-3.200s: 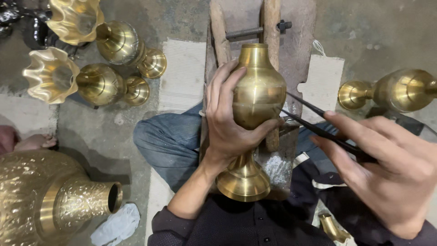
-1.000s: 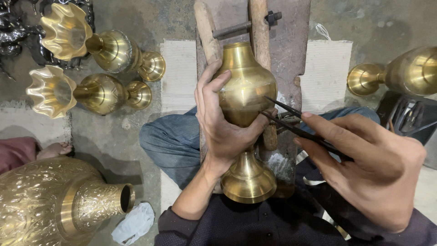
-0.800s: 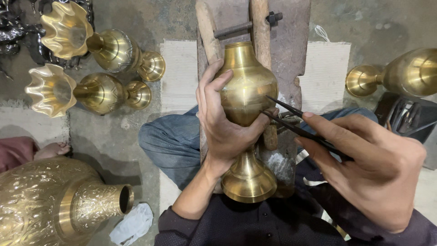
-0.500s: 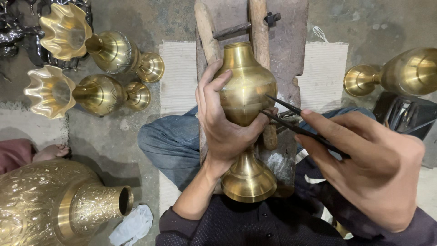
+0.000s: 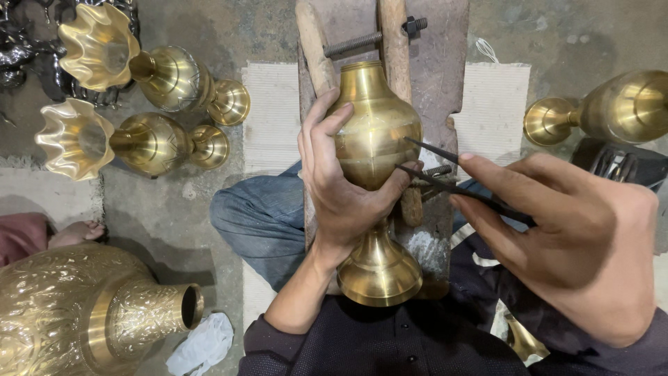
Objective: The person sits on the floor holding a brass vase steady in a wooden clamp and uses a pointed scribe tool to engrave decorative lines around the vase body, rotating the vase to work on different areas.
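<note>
— Grey concrete floor (image 5: 174, 216) under me, finished brass vases lying at far left (image 5: 149, 143) and far right (image 5: 619, 108). What's different from a second ago?

— Barely anything, as I see it. My left hand (image 5: 341, 188) stays wrapped around the brass vase (image 5: 376, 139), which lies on the wooden clamp block (image 5: 438, 69) over my lap. My right hand (image 5: 563, 230), pinched together on the dark divider tool (image 5: 452, 184), keeps its points at the vase's belly.

— Meaning?

— I'd say marking is ongoing.

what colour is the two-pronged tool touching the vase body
Black: the thin two-pronged metal tool in the right hand shows dark against the golden brass vase, clearest in the head view.
</note>
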